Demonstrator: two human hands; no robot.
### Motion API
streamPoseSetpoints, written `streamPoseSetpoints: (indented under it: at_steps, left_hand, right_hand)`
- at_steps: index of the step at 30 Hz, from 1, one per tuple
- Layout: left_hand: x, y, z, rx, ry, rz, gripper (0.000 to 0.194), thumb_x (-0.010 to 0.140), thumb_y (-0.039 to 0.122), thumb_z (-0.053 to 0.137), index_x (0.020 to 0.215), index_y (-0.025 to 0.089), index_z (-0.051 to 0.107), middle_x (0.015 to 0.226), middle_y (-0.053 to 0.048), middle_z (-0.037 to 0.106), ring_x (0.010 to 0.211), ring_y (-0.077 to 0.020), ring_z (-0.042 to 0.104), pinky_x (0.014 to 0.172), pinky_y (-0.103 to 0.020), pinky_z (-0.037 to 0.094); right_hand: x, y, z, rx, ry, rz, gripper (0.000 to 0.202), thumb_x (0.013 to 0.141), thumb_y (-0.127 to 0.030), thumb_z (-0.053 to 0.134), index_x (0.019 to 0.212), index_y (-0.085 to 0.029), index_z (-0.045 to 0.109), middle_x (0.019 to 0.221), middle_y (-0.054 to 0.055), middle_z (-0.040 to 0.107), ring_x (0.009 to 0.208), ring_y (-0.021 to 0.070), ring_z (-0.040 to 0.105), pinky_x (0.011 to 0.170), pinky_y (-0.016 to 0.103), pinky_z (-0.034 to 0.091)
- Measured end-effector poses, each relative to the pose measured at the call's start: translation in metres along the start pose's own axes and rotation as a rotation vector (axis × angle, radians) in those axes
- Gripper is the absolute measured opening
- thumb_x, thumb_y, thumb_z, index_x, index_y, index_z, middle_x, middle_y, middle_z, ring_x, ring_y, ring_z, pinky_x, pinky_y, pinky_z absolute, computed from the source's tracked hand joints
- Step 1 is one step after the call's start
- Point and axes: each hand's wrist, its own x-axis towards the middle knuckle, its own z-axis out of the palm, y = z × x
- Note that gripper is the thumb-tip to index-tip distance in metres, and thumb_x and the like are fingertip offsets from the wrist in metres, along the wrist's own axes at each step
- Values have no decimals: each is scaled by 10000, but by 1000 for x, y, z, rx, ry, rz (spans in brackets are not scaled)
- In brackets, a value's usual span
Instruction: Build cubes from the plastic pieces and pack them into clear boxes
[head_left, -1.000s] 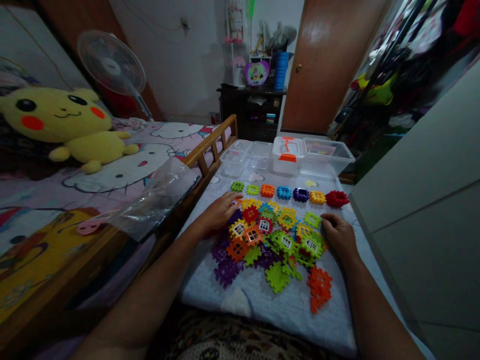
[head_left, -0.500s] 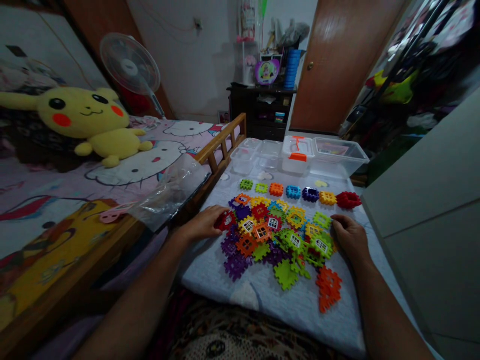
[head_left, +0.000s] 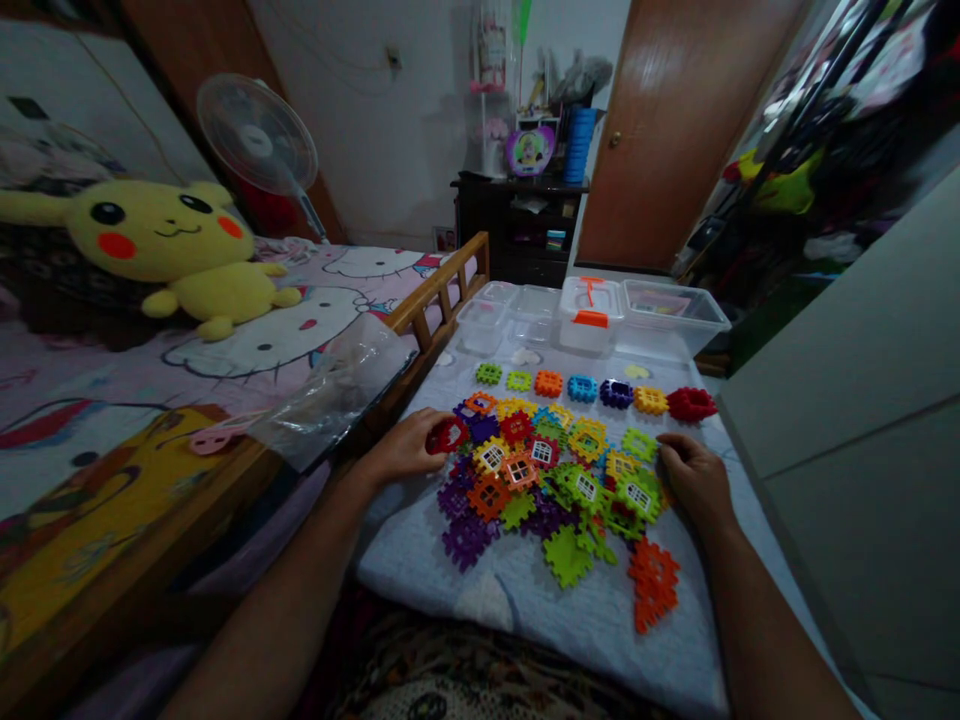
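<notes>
Interlocking plastic building blocks lie in a mixed pile (head_left: 517, 510) on a cloth-covered table (head_left: 420, 540). At the pile's left edge my left hand (head_left: 409, 443) pinches a red building block (head_left: 448, 435) between thumb and fingers. My right hand (head_left: 697, 480) rests against the pile's right side, loosely curled with thumb and fingers apart, close to a light green block (head_left: 640, 443); its lower fingers are partly hidden. Behind the pile runs a row of small stacks by colour, among them an orange stack (head_left: 549, 383), a blue stack (head_left: 582, 388) and a red stack (head_left: 691, 404).
Clear plastic boxes stand at the table's far end, one a lidded box (head_left: 591, 335) with orange clips, another an open box (head_left: 675, 320). Left is a bed with a wooden rail (head_left: 442, 285), a plastic bag (head_left: 330, 390) and a yellow plush toy (head_left: 202, 260). A white cabinet (head_left: 862, 420) borders the right.
The view has shifted slightly. My left hand has tilted the red block a little at the pile's edge; my right hand stays nearly in place.
</notes>
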Motion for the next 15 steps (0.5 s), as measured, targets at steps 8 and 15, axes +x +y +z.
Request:
streamPoseSetpoints:
  at_steps: [8,15]
  left_hand:
    - [10,58,-9,-270,-93,-8,393,758,305,599,1128,178,637,1064,-56,704,880,-192,654,828,-318,528]
    - [32,88,7,-174,-261,114,321,857,315,496,1099,178,657,1022,-59,703,885,-213,643,807,-308,484]
  right_hand:
    - [0,-2,0,8,-2,19,396,691,-462,556,886,-172,741,809,83,745,687,229,648,717,357,509]
    - [-1,-5,-1,23,4,-2,367,698,-457,551,859,-180,731,748,64,733,632,211,623,676,346,501]
